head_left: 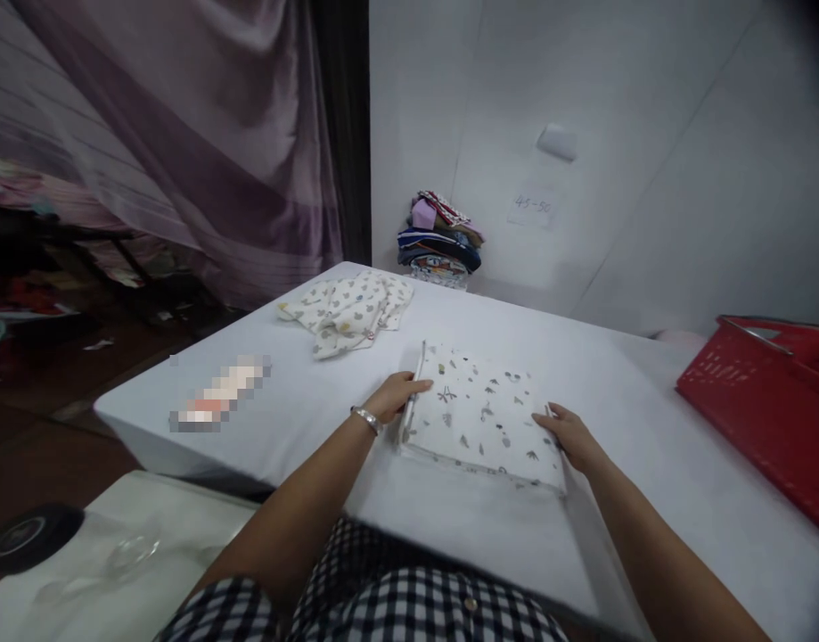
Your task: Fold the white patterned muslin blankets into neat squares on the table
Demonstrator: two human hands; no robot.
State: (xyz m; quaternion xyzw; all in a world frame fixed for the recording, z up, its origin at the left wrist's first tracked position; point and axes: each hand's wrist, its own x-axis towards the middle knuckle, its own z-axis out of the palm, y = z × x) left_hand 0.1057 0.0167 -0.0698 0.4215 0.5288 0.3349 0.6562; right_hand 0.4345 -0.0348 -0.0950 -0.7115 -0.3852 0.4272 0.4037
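A white cloth with small grey and dark prints (482, 415), folded into a thick flat rectangle, is between my hands over the white table (302, 410). My left hand (397, 397) grips its left edge, the thumb lying on top. At the right edge, my right hand (569, 435) pinches the cloth with the thumb above and the other fingers mostly hidden behind the edge. Farther back on the left side of the table, a second white printed cloth (356, 308) lies loosely crumpled.
A red plastic basket (763, 401) with a metal handle stands at the right. Several folded garments are stacked in a pile (439, 236) by the back wall. A purple curtain (268, 134) hangs at the left. A blurred-out item (222, 397) lies on the table's left part.
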